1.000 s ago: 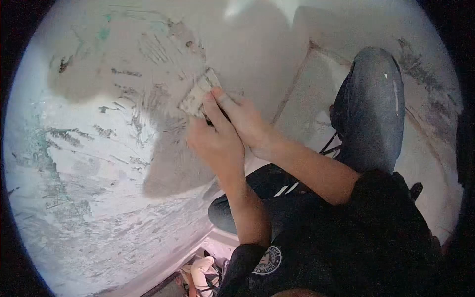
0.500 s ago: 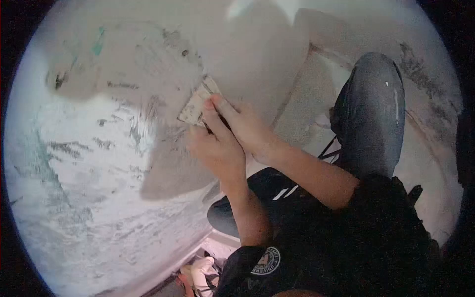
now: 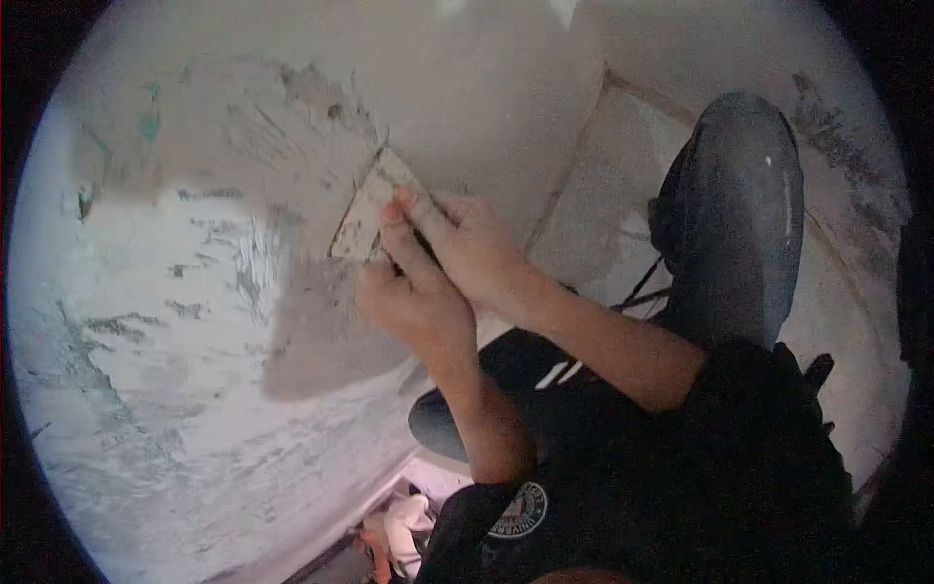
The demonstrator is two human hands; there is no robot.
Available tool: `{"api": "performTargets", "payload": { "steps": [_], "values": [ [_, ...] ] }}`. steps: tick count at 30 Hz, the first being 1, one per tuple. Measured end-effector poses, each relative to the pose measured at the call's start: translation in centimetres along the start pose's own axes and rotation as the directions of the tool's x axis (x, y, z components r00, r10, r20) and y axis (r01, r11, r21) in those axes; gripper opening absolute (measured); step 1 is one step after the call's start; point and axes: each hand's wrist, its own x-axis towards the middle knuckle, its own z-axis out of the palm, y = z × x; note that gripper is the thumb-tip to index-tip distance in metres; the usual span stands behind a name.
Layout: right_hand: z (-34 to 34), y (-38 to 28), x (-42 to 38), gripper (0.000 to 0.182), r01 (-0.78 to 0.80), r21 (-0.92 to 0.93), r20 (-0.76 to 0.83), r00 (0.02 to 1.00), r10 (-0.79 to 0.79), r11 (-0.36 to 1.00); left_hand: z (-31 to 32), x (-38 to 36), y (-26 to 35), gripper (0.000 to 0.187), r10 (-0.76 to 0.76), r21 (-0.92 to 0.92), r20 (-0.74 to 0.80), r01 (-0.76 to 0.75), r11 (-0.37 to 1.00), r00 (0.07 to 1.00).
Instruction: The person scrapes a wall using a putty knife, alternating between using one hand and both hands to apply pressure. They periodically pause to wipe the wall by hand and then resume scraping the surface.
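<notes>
A pale flat scraper-like plate (image 3: 365, 209) with dark specks is held near the middle, its long edge along the grey, marked surface (image 3: 311, 331). My left hand (image 3: 418, 302) is closed on its lower right part, thumb on top. My right hand (image 3: 477, 248) grips the same plate from the right side, its thumb beside the left thumb. The two hands touch each other. Fingers beneath the plate are hidden, and whether its edge presses on the surface is hard to tell.
My bent knee in dark trousers (image 3: 744, 185) rises at the right, with my other knee (image 3: 438, 423) lower down. Pale and orange items (image 3: 409, 526) lie at the bottom, beyond a ledge. Dark scuffs (image 3: 837, 136) mark the surface at upper right.
Both hands and the plate have shifted slightly left in view, and more of the plate's face shows. The view itself has also moved a little.
</notes>
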Motion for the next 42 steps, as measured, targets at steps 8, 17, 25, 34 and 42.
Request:
{"api": "performTargets", "payload": {
  "steps": [8,17,25,34,42],
  "values": [
    [-0.2,0.0,0.0,0.049,0.074,-0.040,0.052,0.996,-0.072,0.996,0.7,-0.2,0.4,0.042,-0.110,-0.128,0.001,0.110,0.986,0.994],
    [-0.6,0.5,0.9,0.053,0.117,0.049,-0.019,0.993,-0.116,0.992,1.3,0.4,1.7,0.056,-0.140,0.007,0.018,0.140,0.990,0.990],
    [-1.8,-0.5,0.9,0.050,0.043,-0.070,0.000,0.999,-0.043,0.997,1.9,0.6,2.9,0.039,-0.295,0.021,0.065,0.294,0.956,0.953],
    [-3.2,-0.9,1.7,0.049,0.095,-0.104,-0.044,0.994,-0.100,0.990,2.9,0.2,2.5,0.040,-0.253,-0.096,0.133,0.267,0.959,0.958],
    [-3.6,-1.1,1.5,0.046,0.008,-0.206,-0.025,1.000,-0.014,0.979,4.7,-0.6,0.1,0.048,-0.203,-0.220,-0.061,0.186,0.958,0.977]
  ]
}}
